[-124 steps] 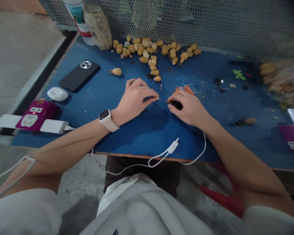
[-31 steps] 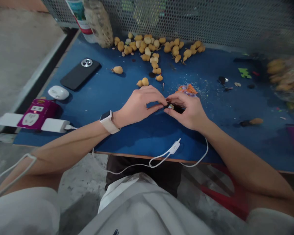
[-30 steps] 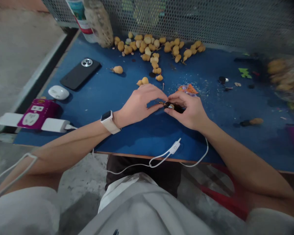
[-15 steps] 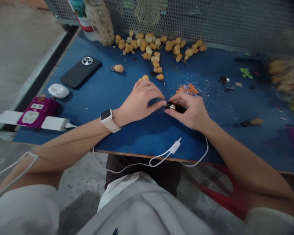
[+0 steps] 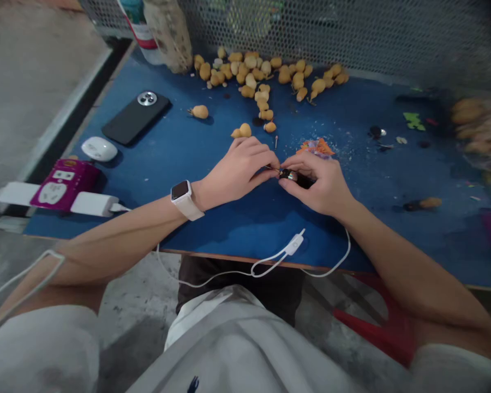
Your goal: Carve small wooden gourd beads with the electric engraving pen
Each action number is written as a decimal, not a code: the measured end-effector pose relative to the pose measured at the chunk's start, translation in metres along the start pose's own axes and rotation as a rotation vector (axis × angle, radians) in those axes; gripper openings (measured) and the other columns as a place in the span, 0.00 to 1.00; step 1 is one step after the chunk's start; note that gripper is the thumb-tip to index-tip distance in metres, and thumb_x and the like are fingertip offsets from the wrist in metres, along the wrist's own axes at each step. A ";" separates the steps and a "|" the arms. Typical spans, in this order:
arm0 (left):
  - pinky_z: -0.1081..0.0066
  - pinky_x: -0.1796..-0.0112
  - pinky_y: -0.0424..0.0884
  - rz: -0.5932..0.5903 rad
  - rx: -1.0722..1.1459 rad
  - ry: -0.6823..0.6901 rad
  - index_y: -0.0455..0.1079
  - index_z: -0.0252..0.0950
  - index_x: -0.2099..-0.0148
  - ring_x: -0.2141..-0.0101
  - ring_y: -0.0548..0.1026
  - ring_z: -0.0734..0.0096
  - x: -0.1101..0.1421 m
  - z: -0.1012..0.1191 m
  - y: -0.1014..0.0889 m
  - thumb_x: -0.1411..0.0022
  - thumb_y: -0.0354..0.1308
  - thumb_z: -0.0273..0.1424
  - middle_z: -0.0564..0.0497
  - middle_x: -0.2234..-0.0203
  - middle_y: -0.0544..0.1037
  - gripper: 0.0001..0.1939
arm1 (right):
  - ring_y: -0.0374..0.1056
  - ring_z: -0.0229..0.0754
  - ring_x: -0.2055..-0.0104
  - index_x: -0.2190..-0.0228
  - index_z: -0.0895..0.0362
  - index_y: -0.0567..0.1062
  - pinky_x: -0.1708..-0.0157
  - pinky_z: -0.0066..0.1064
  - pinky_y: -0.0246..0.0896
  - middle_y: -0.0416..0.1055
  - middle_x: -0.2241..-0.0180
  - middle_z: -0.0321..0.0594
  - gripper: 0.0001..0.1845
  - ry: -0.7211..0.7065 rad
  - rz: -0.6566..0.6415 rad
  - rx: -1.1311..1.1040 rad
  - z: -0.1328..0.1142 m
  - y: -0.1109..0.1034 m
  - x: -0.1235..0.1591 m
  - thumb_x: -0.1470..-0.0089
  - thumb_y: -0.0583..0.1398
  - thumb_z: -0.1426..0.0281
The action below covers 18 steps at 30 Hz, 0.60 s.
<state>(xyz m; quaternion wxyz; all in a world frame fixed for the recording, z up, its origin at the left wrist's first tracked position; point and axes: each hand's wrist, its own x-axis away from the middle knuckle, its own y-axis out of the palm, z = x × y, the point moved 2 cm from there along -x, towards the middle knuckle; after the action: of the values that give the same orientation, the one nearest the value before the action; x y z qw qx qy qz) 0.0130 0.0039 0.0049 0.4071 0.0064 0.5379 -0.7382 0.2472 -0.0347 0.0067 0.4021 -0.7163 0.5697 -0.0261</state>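
Note:
In my closed right hand (image 5: pixel 321 183) is a small black cylindrical rotary tool (image 5: pixel 305 180) with a shiny metal collar facing left. A white cord comes out below this hand. The thumb and fingertips of my left hand (image 5: pixel 247 166) are pinched at the tool's tip, on what looks like a thin metal bit (image 5: pixel 273 168). The bit is mostly hidden by the fingers. Just beyond the left hand lies a small tan gourd (image 5: pixel 244 130). An orange and purple scrap heap (image 5: pixel 317 147) touches the far side of the right hand, with pale dust around it.
Many small gourds (image 5: pixel 249 71) lie along the mesh panel (image 5: pixel 331 38). At the left are a black phone (image 5: pixel 135 120), a white earbud case (image 5: pixel 99 149) and a purple power adapter (image 5: pixel 65 183). An inline switch (image 5: pixel 294 244) hangs near the table edge. A bag (image 5: pixel 483 125) stands at right.
My left fingertips have closed in on the tool's tip, where a thin bit now shows. The left hand has uncovered more of the gourd behind it. The view has shifted slightly.

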 end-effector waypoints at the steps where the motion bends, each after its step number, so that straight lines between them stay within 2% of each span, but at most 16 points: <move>1: 0.41 0.36 0.73 0.002 0.001 -0.003 0.81 0.40 0.49 0.49 0.81 0.50 0.000 0.000 0.000 0.17 0.62 0.36 0.46 0.58 0.84 0.09 | 0.82 0.45 0.67 0.58 0.50 0.82 0.62 0.38 0.79 0.86 0.65 0.35 0.07 -0.015 0.003 0.023 -0.002 -0.001 0.000 0.40 0.70 0.67; 5: 0.42 0.37 0.72 -0.002 0.001 -0.024 0.81 0.39 0.52 0.48 0.81 0.48 0.001 0.003 0.002 0.18 0.65 0.39 0.47 0.61 0.83 0.10 | 0.74 0.39 0.75 0.65 0.50 0.79 0.69 0.35 0.70 0.81 0.71 0.32 0.05 -0.017 0.021 0.062 -0.008 -0.001 -0.001 0.44 0.69 0.71; 10: 0.47 0.42 0.74 0.018 0.019 0.000 0.81 0.42 0.52 0.50 0.81 0.52 0.000 0.009 0.001 0.19 0.63 0.32 0.49 0.59 0.85 0.06 | 0.62 0.35 0.82 0.67 0.49 0.78 0.78 0.33 0.56 0.70 0.78 0.27 0.06 0.042 0.034 -0.005 -0.003 0.002 0.003 0.45 0.69 0.71; 13: 0.48 0.43 0.73 0.024 0.039 0.023 0.81 0.43 0.52 0.50 0.81 0.52 0.000 0.011 -0.003 0.21 0.60 0.30 0.49 0.56 0.86 0.08 | 0.61 0.35 0.82 0.67 0.49 0.78 0.78 0.33 0.54 0.68 0.79 0.27 0.07 0.064 0.030 -0.045 -0.001 0.004 0.004 0.44 0.71 0.70; 16: 0.48 0.44 0.74 0.003 0.043 0.012 0.81 0.41 0.52 0.53 0.81 0.53 -0.001 0.011 -0.003 0.21 0.62 0.35 0.48 0.58 0.85 0.07 | 0.61 0.34 0.82 0.68 0.49 0.77 0.78 0.32 0.53 0.68 0.79 0.27 0.09 0.070 0.033 -0.072 -0.003 0.003 0.003 0.43 0.73 0.68; 18: 0.49 0.45 0.74 -0.015 0.037 0.001 0.80 0.41 0.54 0.54 0.80 0.53 -0.001 0.012 -0.002 0.20 0.62 0.38 0.48 0.60 0.85 0.09 | 0.61 0.34 0.82 0.68 0.49 0.77 0.79 0.32 0.53 0.68 0.80 0.27 0.10 0.068 0.030 -0.089 -0.003 0.003 0.002 0.43 0.74 0.67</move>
<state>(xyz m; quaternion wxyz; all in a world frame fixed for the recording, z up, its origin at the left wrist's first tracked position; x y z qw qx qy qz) 0.0176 -0.0050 0.0117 0.4008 0.0103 0.5245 -0.7511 0.2439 -0.0381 0.0065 0.3505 -0.7236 0.5944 -0.0188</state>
